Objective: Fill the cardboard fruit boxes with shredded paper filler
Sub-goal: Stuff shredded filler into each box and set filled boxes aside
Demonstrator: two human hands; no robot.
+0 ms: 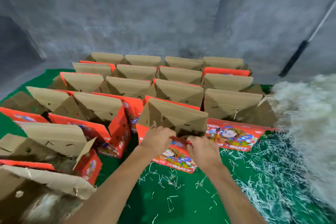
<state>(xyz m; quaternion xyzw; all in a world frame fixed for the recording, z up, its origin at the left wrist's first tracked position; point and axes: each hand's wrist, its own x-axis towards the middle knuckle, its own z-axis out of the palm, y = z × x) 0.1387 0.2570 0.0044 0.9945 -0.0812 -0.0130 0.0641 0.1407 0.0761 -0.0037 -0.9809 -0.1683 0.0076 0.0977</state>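
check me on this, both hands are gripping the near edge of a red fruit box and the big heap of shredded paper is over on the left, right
Not quite: the heap of shredded paper lies on the right, as the head view shows. The rest holds: the left hand and right hand both grip the near edge of the red fruit box.

Two bare forearms, no sleeves in view. Nothing worn on left hand (156, 139) or right hand (203, 149): no gloves, rings or watch.
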